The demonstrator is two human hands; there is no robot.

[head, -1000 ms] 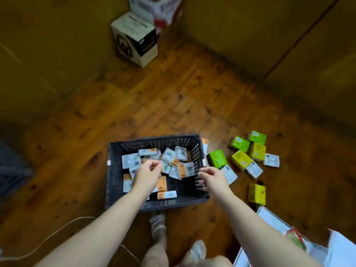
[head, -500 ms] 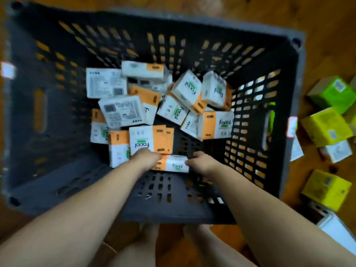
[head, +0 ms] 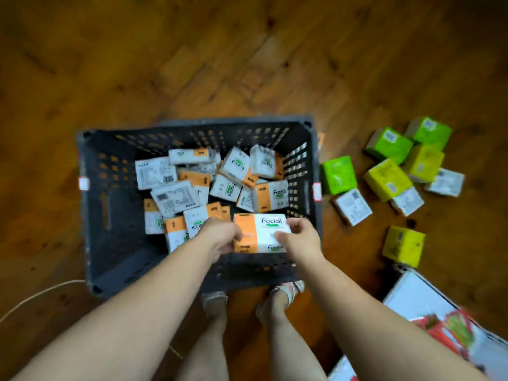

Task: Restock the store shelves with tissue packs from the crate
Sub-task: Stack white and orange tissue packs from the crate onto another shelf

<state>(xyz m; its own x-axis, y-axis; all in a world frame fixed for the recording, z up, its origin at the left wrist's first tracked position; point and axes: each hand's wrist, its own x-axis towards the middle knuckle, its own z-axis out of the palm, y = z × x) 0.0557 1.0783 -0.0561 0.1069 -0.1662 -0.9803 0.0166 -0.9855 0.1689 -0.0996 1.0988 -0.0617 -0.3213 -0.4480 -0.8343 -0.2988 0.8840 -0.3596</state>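
Wood floor point(head: 247, 64); crate point(head: 110, 243) of packs point(head: 225, 188); tissue pack point(head: 264, 232) in hands point(head: 220, 236).

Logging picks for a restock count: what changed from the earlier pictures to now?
The left hand and right hand, which were closing on an orange-and-white tissue pack in the crate, now grip its ends and have lifted it. The other packs in the crate and the green and yellow packs on the floor stayed put.
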